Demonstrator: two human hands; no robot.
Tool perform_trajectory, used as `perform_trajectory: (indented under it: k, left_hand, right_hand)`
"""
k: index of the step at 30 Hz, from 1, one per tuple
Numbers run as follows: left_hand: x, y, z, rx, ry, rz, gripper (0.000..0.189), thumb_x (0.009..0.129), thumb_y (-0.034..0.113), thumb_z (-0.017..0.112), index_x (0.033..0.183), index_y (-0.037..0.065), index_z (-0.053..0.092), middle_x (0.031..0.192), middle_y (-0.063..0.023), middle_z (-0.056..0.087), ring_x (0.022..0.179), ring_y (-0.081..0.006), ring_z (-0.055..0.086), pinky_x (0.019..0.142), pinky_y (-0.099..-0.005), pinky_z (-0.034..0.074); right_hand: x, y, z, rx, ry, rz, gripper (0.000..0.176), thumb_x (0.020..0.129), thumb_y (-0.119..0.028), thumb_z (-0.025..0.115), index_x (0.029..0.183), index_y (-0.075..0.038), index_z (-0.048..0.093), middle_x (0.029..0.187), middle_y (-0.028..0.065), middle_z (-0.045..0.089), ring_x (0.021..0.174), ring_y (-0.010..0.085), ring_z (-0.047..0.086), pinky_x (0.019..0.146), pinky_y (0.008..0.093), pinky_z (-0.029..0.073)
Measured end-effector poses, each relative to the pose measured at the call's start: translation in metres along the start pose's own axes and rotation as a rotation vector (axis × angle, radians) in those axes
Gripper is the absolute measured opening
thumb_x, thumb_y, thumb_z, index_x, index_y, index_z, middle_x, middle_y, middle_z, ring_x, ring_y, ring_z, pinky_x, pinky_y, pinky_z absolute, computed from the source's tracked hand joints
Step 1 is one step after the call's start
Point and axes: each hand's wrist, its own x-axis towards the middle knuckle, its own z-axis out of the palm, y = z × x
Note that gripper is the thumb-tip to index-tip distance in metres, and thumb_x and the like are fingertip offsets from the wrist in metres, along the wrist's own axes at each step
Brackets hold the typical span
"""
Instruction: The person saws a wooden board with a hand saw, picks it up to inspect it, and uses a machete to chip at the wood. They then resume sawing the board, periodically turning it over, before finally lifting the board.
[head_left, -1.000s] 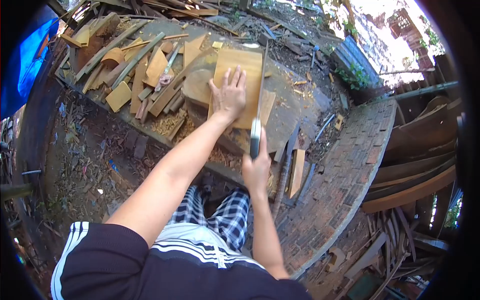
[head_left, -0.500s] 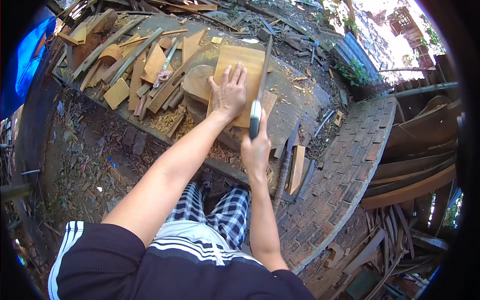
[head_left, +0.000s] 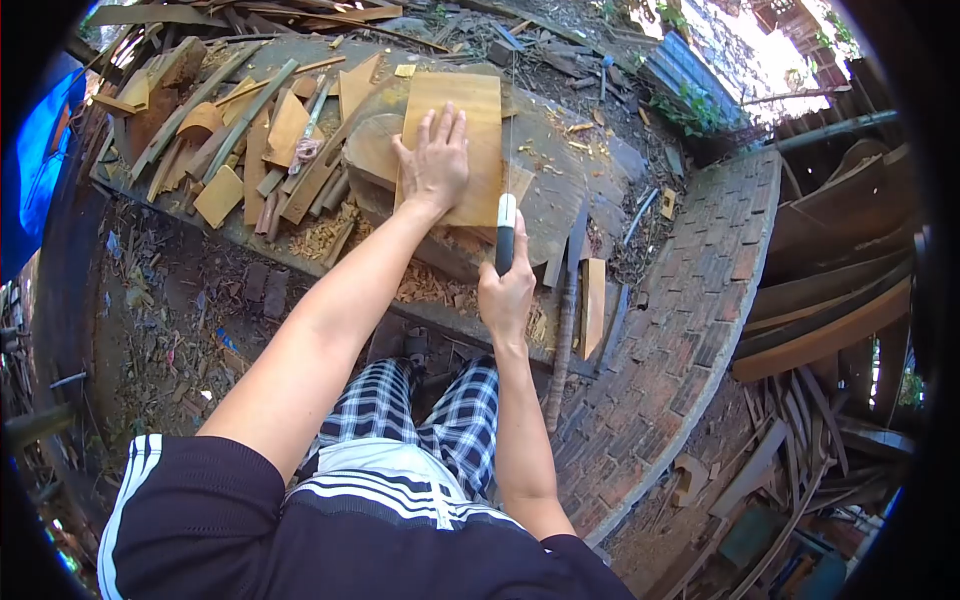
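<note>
My left hand point(head_left: 436, 168) lies flat with fingers spread on a rectangular light wooden board point(head_left: 476, 112). Beneath the board is a thick wooden block point(head_left: 372, 152), partly hidden. My right hand point(head_left: 507, 303) is wrapped round the dark, white-collared handle of a handsaw point(head_left: 506, 235). The saw's thin blade points away from me, seen nearly edge-on along the board's right edge. A small wood offcut point(head_left: 520, 182) shows just right of the blade.
Many wood offcuts point(head_left: 290, 130) are heaped to the left on the low worktop. Right of my right hand lie a long-handled blade point(head_left: 575, 240) and a wood strip point(head_left: 593, 310). Sawdust and shavings point(head_left: 325, 235) are scattered about. A curved brick ledge point(head_left: 690, 320) runs along the right.
The saw blade showed its broad side before and now appears as a thin line, its handle turned more upright. My left hand stays on the board; the whole view has shifted slightly.
</note>
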Motion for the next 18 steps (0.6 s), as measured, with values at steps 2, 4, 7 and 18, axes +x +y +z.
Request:
perform_trajectory:
  k: [2, 4, 7, 18]
  left_hand:
    - [0.001, 0.000, -0.003, -0.044, -0.045, -0.005, 0.047, 0.101, 0.031, 0.039, 0.145, 0.018, 0.045, 0.157, 0.0000, 0.036, 0.142, -0.0225, 0.032, 0.106, -0.0689, 0.023]
    - [0.002, 0.000, 0.001, -0.046, -0.017, 0.000, 0.047, 0.100, 0.031, 0.042, 0.145, 0.018, 0.046, 0.156, 0.0009, 0.038, 0.141, -0.0221, 0.033, 0.105, -0.0670, 0.024]
    - [-0.001, 0.000, 0.003, -0.035, 0.016, -0.009, 0.046, 0.099, 0.031, 0.045, 0.144, 0.019, 0.048, 0.154, 0.0010, 0.040, 0.140, -0.0218, 0.034, 0.105, -0.0642, 0.023]
    - [-0.025, -0.029, -0.028, -0.498, 0.178, -0.075, 0.047, 0.099, 0.031, 0.049, 0.142, 0.013, 0.050, 0.154, -0.0094, 0.037, 0.143, -0.0264, 0.030, 0.115, -0.0506, 0.018]
  right_hand:
    - [-0.001, 0.002, 0.000, 0.008, 0.020, 0.007, 0.080, 0.076, -0.001, 0.054, 0.152, -0.015, 0.033, 0.105, 0.0303, 0.066, 0.088, 0.0445, 0.068, 0.078, 0.0466, 0.052]
    - [-0.001, -0.001, -0.002, 0.049, -0.028, 0.076, 0.080, 0.075, -0.001, 0.053, 0.152, -0.013, 0.034, 0.105, 0.0285, 0.067, 0.085, 0.0386, 0.069, 0.080, 0.0439, 0.052]
    - [0.000, 0.029, -0.001, 0.207, 0.012, -0.002, 0.080, 0.074, 0.001, 0.054, 0.151, -0.011, 0.036, 0.119, 0.0213, 0.065, 0.096, 0.0281, 0.067, 0.088, 0.0373, 0.051]
    - [0.001, 0.094, -0.045, -0.585, 0.180, -0.128, 0.074, 0.084, -0.018, 0.066, 0.151, -0.018, 0.036, 0.083, 0.0166, 0.071, 0.065, 0.0363, 0.069, 0.057, 0.0448, 0.056]
